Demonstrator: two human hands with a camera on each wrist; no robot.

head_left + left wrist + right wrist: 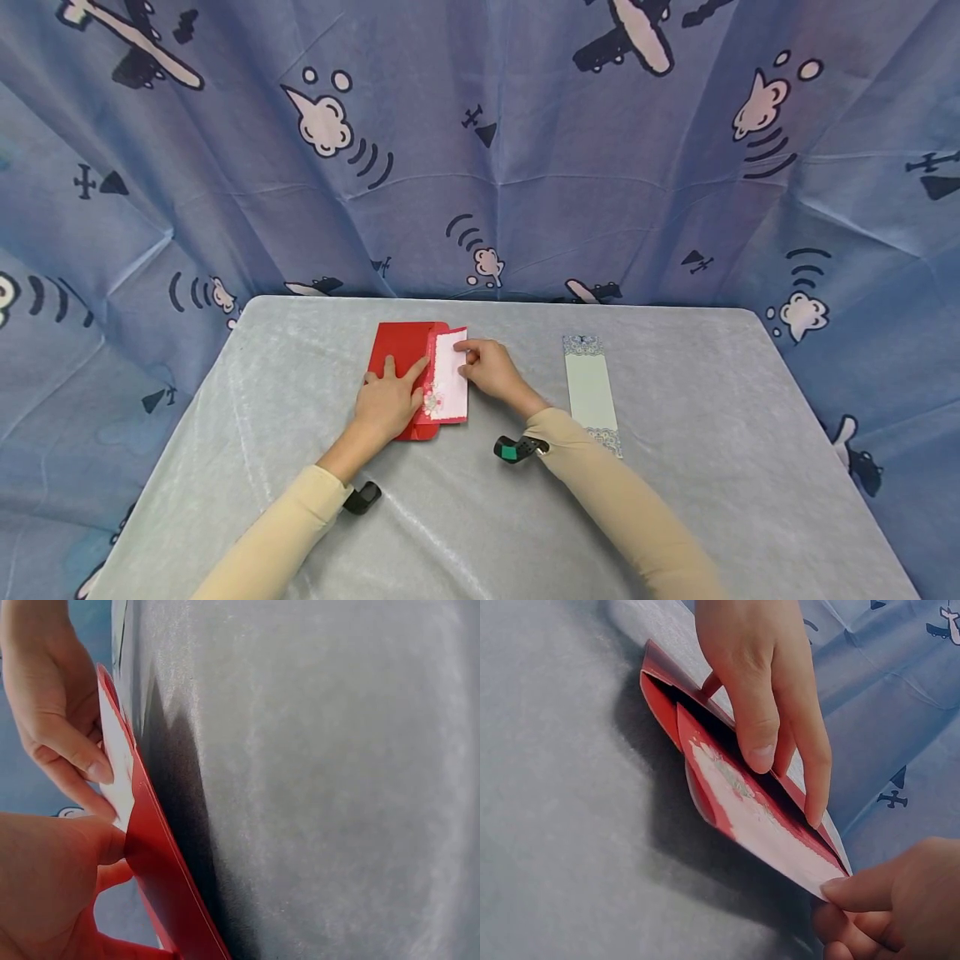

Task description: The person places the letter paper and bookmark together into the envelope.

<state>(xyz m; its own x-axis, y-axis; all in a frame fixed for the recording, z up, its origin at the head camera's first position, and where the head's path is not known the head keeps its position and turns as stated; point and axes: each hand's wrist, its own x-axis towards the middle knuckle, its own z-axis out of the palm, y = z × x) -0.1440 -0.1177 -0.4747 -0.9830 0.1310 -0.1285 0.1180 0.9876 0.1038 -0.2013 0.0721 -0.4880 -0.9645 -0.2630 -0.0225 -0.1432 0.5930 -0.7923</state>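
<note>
A red envelope (401,342) lies on the table, its right-hand side gaping in the right wrist view. Partly inside that opening sits a greeting card (452,375) with a white panel, pink-red borders and a floral decoration at its lower left. My left hand (381,407) rests on the envelope with fingers spread, the thumb and index near the opening's edge. At the card's right edge, my right hand (491,367) pinches it between thumb and fingers. The card's left part is hidden within the envelope (161,855).
To the right of my right hand, a long pale-green paper strip (591,392) with blue patterned ends lies partly under the right forearm. A grey cloth covers the table (300,375). Behind it hangs a blue curtain (480,150) with airplane prints.
</note>
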